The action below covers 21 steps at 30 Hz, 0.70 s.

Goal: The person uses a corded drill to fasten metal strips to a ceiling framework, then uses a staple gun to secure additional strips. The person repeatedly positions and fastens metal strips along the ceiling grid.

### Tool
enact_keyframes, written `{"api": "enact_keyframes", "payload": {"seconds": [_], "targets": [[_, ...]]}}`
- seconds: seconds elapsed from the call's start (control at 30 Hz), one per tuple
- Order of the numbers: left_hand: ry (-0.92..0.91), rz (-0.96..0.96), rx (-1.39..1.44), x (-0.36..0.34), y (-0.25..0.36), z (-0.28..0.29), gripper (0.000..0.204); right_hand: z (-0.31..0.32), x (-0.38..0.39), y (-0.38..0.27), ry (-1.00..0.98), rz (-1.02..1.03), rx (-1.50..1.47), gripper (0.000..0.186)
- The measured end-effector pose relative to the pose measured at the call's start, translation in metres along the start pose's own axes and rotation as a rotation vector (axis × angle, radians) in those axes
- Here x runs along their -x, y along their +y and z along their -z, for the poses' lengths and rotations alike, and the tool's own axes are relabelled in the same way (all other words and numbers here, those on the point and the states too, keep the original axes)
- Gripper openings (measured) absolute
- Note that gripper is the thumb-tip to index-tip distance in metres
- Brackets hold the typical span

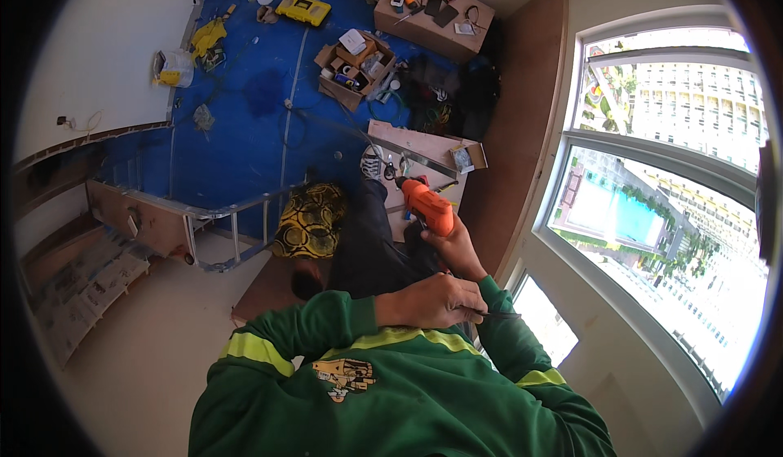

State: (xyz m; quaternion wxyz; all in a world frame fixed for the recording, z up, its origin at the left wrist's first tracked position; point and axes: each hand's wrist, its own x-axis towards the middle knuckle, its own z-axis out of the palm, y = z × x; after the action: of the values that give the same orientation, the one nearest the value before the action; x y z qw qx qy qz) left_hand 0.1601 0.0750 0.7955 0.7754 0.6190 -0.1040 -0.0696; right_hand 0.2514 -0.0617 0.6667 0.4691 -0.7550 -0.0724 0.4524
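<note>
An orange power drill (pixel 429 206) is gripped by the handle in my right hand (pixel 458 249), its front end directed away from me toward the wooden board (pixel 418 140). Held across my body, my left hand (pixel 436 300) is closed, and a thin dark strip (pixel 501 316) sticks out from its fingers to the right. What kind of thing the strip is I cannot make out. Past the drill lies a long metal straightedge-like bar (pixel 420 159) on the board, next to my shoe (pixel 372 166).
Left of my legs, a person in a yellow-and-black patterned garment (pixel 314 216) is low down near an aluminium ladder (pixel 236 230). A cardboard box of supplies (pixel 356 69), a yellow case (pixel 303 9) and a tool-covered wooden box (pixel 432 28) stand around the blue-covered floor (pixel 245 114). Windows (pixel 652 155) line the right.
</note>
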Motion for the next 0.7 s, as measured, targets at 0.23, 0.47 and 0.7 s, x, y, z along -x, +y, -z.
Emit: {"api": "enact_keyframes", "payload": {"seconds": [0.23, 0.47, 0.7], "targets": [[-0.226, 0.126, 0.307, 0.01, -0.034, -0.026, 0.022, 0.013, 0.022, 0.039, -0.152, -0.544, -0.09, 0.063], [-0.368, 0.419, 0.474, 0.016, -0.062, 0.008, 0.028, -0.011, 0.029, 0.124, 0.089, -0.269, -0.136, 0.056], [0.24, 0.727, -0.328, 0.021, -0.248, 0.151, 0.034, -0.024, -0.011, 0.206, 0.271, -0.275, -0.063, 0.054]]}}
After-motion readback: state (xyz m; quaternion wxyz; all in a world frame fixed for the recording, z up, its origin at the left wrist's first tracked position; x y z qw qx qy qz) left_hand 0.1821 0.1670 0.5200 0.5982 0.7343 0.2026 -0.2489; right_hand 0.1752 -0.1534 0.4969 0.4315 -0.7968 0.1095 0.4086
